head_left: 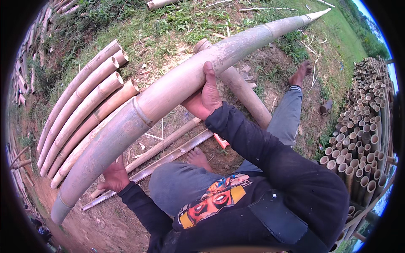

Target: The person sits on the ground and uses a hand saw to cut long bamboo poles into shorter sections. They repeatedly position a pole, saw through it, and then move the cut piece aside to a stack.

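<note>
A long, thick bamboo pole (168, 86) slants in front of me from the lower left to the upper right. My right hand (205, 96) grips it near its middle, thumb up along the near side and the fingers partly hidden beneath. Closer to the lower left end, my left hand (114, 176) is closed against the pole's underside, its fingertips partly hidden. Under the pole lies a thick bamboo log (247, 95), partly covered by it. A thinner round pole (168, 141) and a split bamboo length (168, 154) lie on the ground near my bare foot (198, 159).
Several cut bamboo poles (86, 116) lie side by side at the left. A large stack of bamboo tubes (358, 139) stands at the right. A small orange-red object (220, 141) rests by my right forearm. More poles (40, 33) are piled far left; shavings litter the grass.
</note>
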A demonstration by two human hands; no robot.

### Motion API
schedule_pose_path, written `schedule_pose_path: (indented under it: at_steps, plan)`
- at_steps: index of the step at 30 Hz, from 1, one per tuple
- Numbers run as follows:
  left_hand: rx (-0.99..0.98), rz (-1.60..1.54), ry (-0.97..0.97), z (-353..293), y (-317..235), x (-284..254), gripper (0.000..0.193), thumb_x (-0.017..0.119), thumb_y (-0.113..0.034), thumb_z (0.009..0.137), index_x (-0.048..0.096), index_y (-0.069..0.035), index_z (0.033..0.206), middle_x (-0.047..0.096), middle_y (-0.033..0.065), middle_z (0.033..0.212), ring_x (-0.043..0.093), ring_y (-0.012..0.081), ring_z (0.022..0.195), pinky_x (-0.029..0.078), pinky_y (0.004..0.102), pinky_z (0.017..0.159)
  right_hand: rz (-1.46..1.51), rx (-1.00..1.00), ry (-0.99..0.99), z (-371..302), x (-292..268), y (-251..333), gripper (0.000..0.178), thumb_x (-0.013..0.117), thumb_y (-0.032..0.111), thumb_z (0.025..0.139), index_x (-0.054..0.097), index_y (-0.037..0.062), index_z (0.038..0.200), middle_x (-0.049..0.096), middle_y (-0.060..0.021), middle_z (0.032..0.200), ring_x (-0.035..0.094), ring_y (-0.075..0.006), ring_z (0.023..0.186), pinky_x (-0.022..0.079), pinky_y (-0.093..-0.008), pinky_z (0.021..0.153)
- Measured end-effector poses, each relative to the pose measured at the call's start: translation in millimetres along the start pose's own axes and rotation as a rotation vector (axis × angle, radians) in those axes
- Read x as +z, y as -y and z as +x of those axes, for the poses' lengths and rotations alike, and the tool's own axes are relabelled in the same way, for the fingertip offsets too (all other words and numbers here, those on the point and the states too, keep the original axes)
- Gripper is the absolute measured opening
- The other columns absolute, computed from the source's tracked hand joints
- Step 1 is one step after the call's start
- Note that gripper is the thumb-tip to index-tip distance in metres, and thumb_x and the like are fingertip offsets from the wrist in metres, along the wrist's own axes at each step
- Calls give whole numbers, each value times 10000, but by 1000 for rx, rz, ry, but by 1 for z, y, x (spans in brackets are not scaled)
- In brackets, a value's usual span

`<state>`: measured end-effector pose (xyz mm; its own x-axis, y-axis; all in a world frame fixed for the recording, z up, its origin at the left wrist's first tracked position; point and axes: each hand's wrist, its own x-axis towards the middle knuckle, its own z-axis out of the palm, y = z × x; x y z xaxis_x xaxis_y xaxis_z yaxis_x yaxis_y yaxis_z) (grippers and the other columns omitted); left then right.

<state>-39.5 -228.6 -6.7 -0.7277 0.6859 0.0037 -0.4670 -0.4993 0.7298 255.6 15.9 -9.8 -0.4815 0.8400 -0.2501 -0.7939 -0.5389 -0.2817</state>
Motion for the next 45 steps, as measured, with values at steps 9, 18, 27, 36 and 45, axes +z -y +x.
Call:
schedule_pose_path:
  at_steps: [9, 18, 27, 36, 45]
  plan:
    - [112, -9, -113, 44, 26, 10, 1374, 977, -706, 582, 367, -72, 1637, 503, 181, 1620, 526, 382, 1469, 452, 616, 1214, -2371, -480, -187, -25, -60, 63, 1015, 939, 517, 712, 508, 59, 1509, 601, -184, 1422, 501, -378, 1404, 409, -540, 1136]
    - [157, -32, -183, 55, 28, -8, 1320, 982, -676, 563, 428, -85, 1606, 554, 157, 1574, 566, 361, 1432, 472, 608, 1195, -2216, 143, -645, -60, -205, 165, 1020, 931, 453, 729, 446, 34, 1523, 703, -304, 1267, 696, -464, 1195, 552, -536, 1034]
    - [-32, -100, -317, 26, 61, -41, 1237, 960, -662, 575, 477, -137, 1585, 563, 131, 1567, 555, 368, 1432, 450, 635, 1178, -2161, 12, -695, -90, -223, 169, 925, 909, 502, 750, 509, 5, 1420, 715, -286, 1234, 708, -459, 1148, 561, -546, 993]
    - [-84, -118, -417, 24, 59, -41, 1204, 936, -647, 576, 485, -158, 1579, 564, 138, 1551, 544, 388, 1433, 428, 681, 1175, -370, 103, -459, 14, -103, 85, 811, 827, 560, 924, 500, 90, 1499, 612, -174, 1366, 601, -309, 1302, 484, -533, 1124]
    - [232, 122, -453, 45, -26, -61, 1162, 844, -703, 598, 535, -88, 1535, 571, 201, 1543, 538, 428, 1445, 392, 655, 1220, -210, 54, -93, 9, -41, -5, 993, 846, 598, 853, 378, 112, 1582, 474, -142, 1527, 475, -332, 1429, 367, -619, 1216]
